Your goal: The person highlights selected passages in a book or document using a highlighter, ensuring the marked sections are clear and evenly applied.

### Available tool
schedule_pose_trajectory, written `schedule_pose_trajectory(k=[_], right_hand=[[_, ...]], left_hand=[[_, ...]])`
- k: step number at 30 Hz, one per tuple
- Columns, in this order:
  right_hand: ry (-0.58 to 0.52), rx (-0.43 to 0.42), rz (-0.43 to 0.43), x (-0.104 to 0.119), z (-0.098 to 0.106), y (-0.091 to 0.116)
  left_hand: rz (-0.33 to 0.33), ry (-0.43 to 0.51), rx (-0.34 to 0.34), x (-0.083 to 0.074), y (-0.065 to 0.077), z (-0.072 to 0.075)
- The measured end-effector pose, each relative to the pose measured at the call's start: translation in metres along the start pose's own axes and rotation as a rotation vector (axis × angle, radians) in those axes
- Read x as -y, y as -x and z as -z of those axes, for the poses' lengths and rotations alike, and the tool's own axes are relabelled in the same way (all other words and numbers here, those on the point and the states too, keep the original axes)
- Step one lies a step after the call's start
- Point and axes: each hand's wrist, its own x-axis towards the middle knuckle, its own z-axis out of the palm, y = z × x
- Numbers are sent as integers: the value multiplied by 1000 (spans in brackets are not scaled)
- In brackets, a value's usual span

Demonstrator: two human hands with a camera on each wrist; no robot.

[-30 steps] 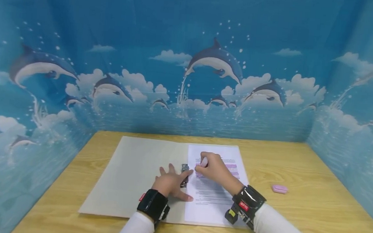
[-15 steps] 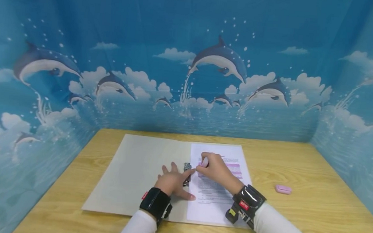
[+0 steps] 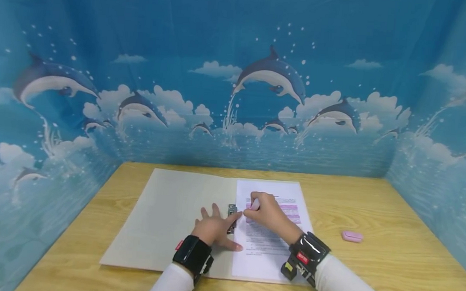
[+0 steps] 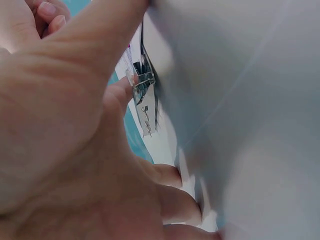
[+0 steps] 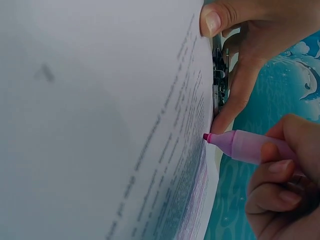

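An open cream folder [image 3: 169,218] lies on the table, with a printed sheet [image 3: 258,267] on its right side. My left hand [image 3: 214,230] rests spread over the folder's middle, thumb and forefinger reaching onto the sheet's left edge. Beneath that hand, a metal clip [image 3: 232,208] is partly covered. My right hand [image 3: 267,212] grips a pink highlighter [image 5: 245,145] between thumb and fingers. In the right wrist view the highlighter's tip is at the sheet's edge, near the text; whether it touches cannot be told. Pink marked lines [image 3: 289,207] cross the upper text.
A pink highlighter cap [image 3: 352,236] lies on the wooden table [image 3: 391,272], right of the folder. A blue curtain [image 3: 167,140] printed with dolphins surrounds the table at the back and sides. Black straps with cameras sit on both wrists.
The head view shifts slightly to and fro. Both hands hold nearly the same place on the folder and sheet, and the highlighter stays in the right hand.
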Motion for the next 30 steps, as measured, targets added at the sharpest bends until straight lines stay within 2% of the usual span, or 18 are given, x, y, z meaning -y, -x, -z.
schedule_pose_trajectory(k=[13,18,22,30], right_hand=[[3,-5,-40,-2,6,3],[-1,2,-61,-4,8,4],[22,-3,-43,-5,8,5],[46,-50,-42,-4,12,12]], left_hand=[[-2,-3,-19,-1,2,-1],[-8,-76,-59,-2,0,-1],[-3,-121,-80,-2,-2,-1],[36,-81,-66,-5,-4,0]])
